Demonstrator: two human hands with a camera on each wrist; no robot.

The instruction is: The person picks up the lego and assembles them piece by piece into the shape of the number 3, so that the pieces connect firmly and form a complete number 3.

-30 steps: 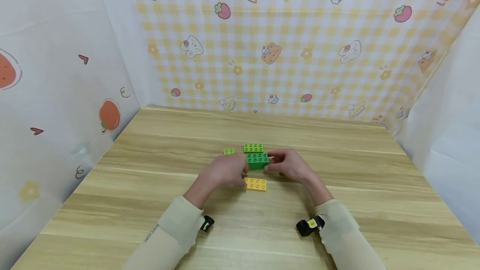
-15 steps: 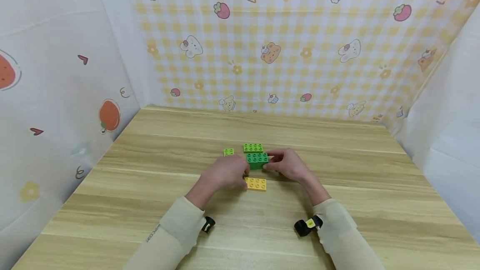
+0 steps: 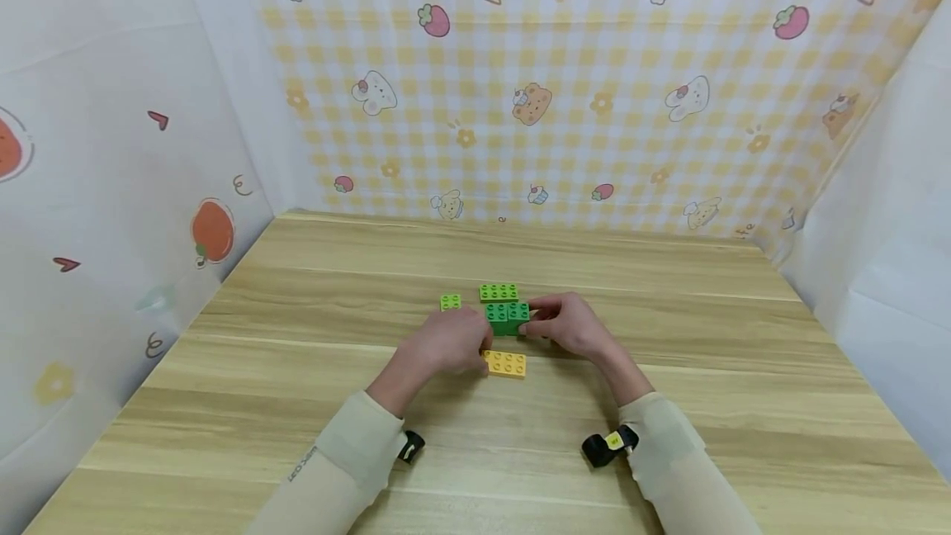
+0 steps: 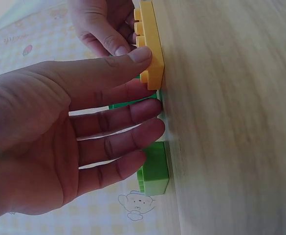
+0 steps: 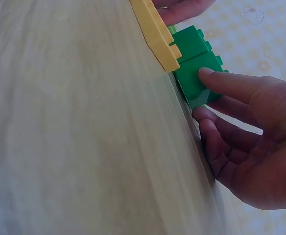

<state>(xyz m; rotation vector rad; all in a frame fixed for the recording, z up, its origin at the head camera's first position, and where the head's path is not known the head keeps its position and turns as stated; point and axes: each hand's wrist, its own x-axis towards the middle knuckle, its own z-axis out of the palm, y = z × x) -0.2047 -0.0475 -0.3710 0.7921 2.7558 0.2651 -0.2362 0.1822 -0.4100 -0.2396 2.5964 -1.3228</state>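
Two dark green toy building bricks stand side by side on the table in the head view. My right hand (image 3: 572, 324) pinches the right green brick (image 3: 519, 319); in the right wrist view its thumb (image 5: 226, 82) lies on the brick's near face. My left hand (image 3: 449, 343) is at the left green brick (image 3: 496, 320), with fairly straight fingers (image 4: 121, 139). Whether it touches that brick is partly hidden. A flat yellow brick (image 3: 507, 364) lies in front, its left end by the left thumb (image 4: 108, 68), which overlaps it in the left wrist view.
A light green brick (image 3: 499, 293) lies just behind the dark green pair. A smaller light green brick (image 3: 450, 302) sits to the left, beyond the left hand. Patterned cloth (image 3: 520, 147) hangs behind the wooden table (image 3: 706, 312).
My right thumb has shifted slightly left along the near face of the green brick. The left hand stays almost in place, and the head view has drifted a little.
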